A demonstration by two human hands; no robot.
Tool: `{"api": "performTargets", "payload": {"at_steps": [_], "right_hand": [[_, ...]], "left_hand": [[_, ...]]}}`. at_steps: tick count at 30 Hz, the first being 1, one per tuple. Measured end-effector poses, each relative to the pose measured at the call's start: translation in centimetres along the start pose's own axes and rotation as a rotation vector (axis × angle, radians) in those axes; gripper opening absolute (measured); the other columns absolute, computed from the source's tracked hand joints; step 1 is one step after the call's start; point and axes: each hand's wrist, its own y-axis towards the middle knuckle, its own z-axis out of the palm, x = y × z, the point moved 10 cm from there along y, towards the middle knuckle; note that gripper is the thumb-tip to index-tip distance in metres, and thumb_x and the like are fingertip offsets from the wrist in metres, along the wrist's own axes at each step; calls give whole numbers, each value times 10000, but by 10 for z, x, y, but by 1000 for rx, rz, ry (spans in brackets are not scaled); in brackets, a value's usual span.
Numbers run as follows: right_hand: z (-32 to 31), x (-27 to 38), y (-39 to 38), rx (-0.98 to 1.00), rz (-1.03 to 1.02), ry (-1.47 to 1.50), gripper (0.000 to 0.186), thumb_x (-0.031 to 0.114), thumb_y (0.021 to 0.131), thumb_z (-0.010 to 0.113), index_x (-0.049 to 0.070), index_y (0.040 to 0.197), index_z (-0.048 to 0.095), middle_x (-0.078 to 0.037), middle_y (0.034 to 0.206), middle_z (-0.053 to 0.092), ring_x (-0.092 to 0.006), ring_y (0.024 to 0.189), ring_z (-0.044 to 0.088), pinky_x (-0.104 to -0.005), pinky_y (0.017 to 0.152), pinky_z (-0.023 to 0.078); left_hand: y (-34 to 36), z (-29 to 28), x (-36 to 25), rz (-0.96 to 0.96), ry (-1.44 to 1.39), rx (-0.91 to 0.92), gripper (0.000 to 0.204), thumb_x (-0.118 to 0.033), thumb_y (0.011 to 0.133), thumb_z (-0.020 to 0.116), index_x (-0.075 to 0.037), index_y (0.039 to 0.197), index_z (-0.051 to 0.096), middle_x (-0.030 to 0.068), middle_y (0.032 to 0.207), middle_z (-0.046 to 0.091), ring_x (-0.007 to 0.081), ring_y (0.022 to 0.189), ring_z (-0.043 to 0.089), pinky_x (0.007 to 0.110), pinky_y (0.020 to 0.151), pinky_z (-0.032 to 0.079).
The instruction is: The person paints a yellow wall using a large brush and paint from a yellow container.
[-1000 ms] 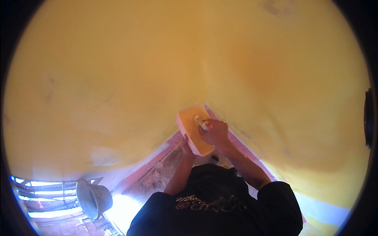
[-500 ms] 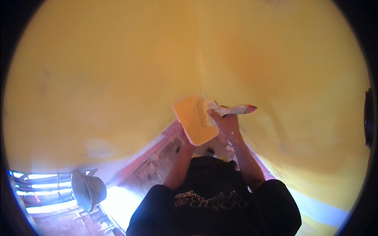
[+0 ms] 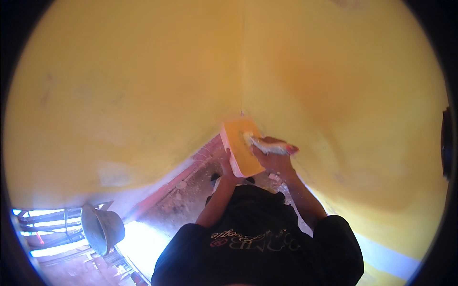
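My left hand (image 3: pixel 228 163) grips the left side of a pale pink rectangular tub (image 3: pixel 225 148) holding orange-yellow paint. My right hand (image 3: pixel 272 161) is closed on a paintbrush (image 3: pixel 271 146) with a pale handle and reddish tip. The brush's bristle end is over or in the paint near the middle of the tub; its exact depth cannot be told. Both hands are held out at the inside corner of two yellow walls (image 3: pixel 143 95).
A pinkish band (image 3: pixel 188 168) runs along the left wall's foot, above a dusty floor (image 3: pixel 190 194) with debris; my feet show below the tub. A grey bucket (image 3: pixel 101 228) sits at lower left beside slatted bars (image 3: pixel 50 224) with bright light through them.
The brush lifted and swung rightward half a second ago, and its bristle end is now back toward the tub's middle. The tub sits higher in view than a second ago, slightly right of its half-second-ago position.
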Motion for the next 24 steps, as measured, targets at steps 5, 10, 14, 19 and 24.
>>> {"api": "performTargets", "payload": {"at_steps": [5, 10, 14, 19, 24], "right_hand": [[19, -24, -14, -57, 2, 38, 139, 154, 744, 675, 60, 842, 650, -107, 754, 633, -243, 644, 611, -310, 564, 480], [30, -38, -5, 42, 267, 34, 215, 139, 748, 681, 30, 929, 643, -97, 844, 660, -201, 762, 643, -274, 641, 504], [38, -86, 8, -366, 430, 820, 365, 137, 756, 701, -11, 1051, 544, -100, 953, 617, -189, 820, 624, -308, 657, 517], [62, -104, 54, -694, 433, 1317, 433, 153, 740, 726, 7, 1084, 507, -78, 947, 603, -159, 779, 609, -287, 587, 502], [74, -173, 115, -836, 559, 1103, 371, 142, 746, 714, 3, 1032, 521, -51, 905, 587, -119, 686, 564, -259, 530, 452]], "left_hand": [[-8, -3, -9, 41, 62, 54, 605, -496, 887, 362, -82, 1328, 346, 127, 1269, 472, 287, 1130, 492, 433, 961, 397], [-9, -3, -35, 46, 42, -17, 590, -479, 886, 379, -87, 1326, 351, 117, 1265, 472, 274, 1122, 497, 439, 939, 416], [-3, 11, -80, 286, 414, -14, 602, -500, 870, 405, -101, 1320, 363, 108, 1262, 476, 277, 1112, 506, 473, 900, 440], [6, -7, -120, 276, 345, -63, 628, -536, 849, 420, -138, 1331, 357, 104, 1297, 450, 316, 1132, 488, 513, 913, 422], [-11, -30, -133, 236, 122, 11, 593, -500, 873, 409, -128, 1333, 355, 94, 1298, 452, 317, 1145, 475, 490, 939, 408]]}}
